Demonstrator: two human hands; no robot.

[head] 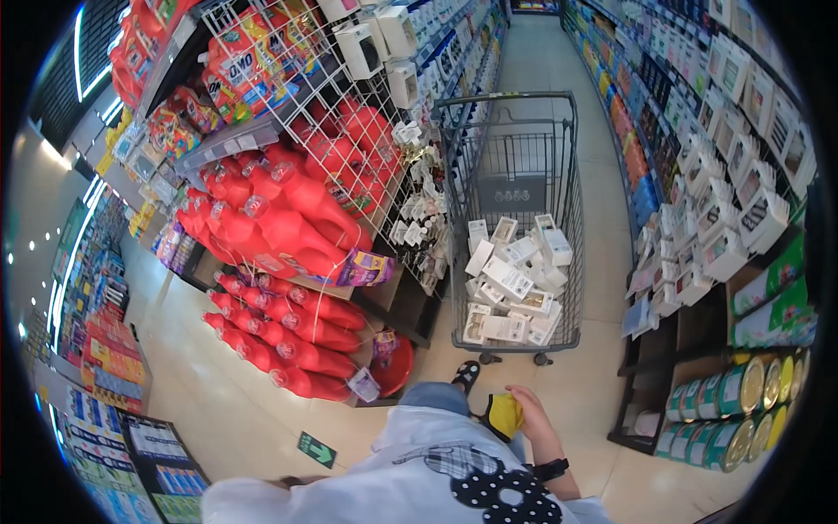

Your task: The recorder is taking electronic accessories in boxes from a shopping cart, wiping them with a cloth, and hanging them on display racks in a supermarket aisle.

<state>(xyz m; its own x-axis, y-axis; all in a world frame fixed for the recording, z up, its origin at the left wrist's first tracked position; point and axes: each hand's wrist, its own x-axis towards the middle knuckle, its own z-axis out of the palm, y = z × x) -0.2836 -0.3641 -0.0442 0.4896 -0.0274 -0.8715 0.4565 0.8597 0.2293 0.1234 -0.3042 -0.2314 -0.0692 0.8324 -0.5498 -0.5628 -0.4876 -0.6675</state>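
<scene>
My right hand (pixel 526 407) is shut on a yellow cloth item (pixel 505 415) with dark trim, close to my hip. What kind of item it is cannot be told. A dark band (pixel 552 469) circles that wrist. My left hand is out of view. Before me stands a grey wire shopping cart (pixel 580 262), just beyond my foot. Inside it lies a loose heap of small white boxes (pixel 507 278), some with window fronts, tipped at various angles. Neither the hand nor the cloth touches the cart.
At left, red detergent bottles (pixel 288 229) are stacked beside a white wire grid (pixel 327 98). Small white packages (pixel 713 216) hang at right, above green cans (pixel 713 393). A red basin (pixel 397 363) sits low beside the bottles. An aisle floor (pixel 533 59) runs beyond the cart.
</scene>
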